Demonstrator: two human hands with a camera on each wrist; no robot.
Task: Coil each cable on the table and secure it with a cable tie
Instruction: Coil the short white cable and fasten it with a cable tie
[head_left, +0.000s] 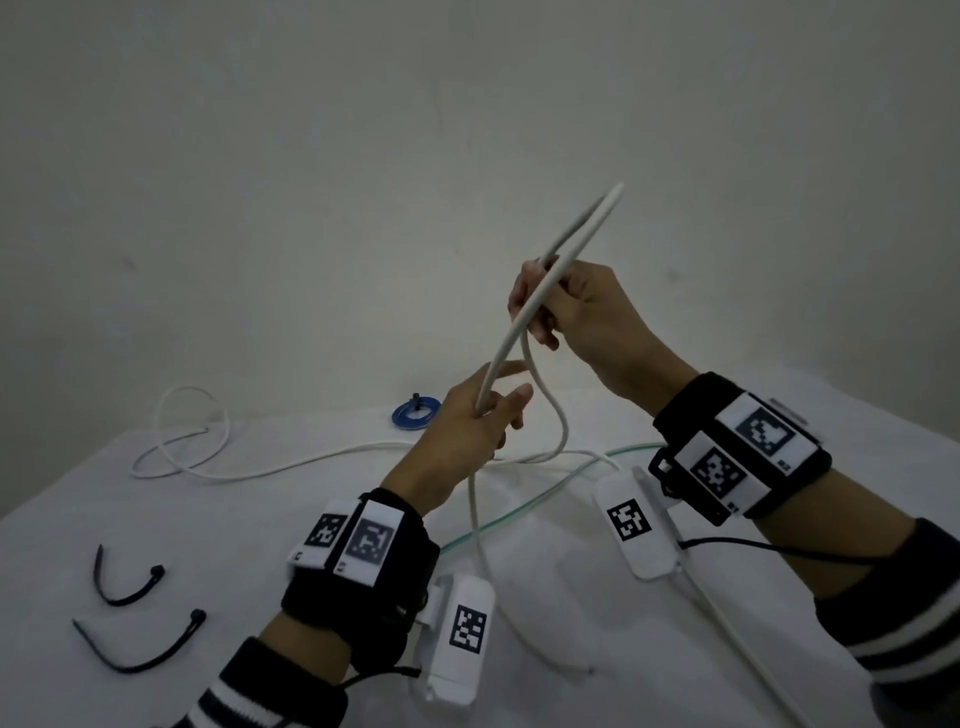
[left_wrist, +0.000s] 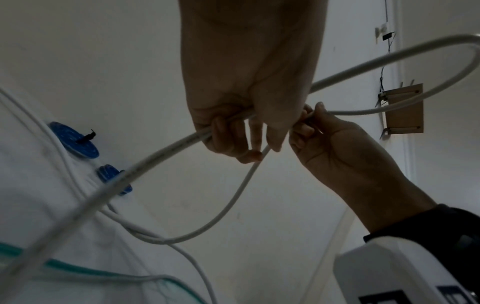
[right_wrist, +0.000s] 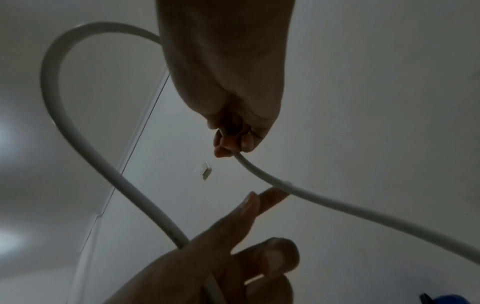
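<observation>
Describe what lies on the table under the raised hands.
Under the left hand and right hand, slack white cable and a green cable cross the white table. Wrist devices hide part of their paths.

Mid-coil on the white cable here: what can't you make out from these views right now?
- White cable ends: none visible; the head view's bottom edge cuts one run off.
- Right hand grip: fingers hide it in the dark right wrist view.
- Green cable: partly behind both arms, length unclear.
- Blue coil: small and far; the tie's fastening is unreadable.
</observation>
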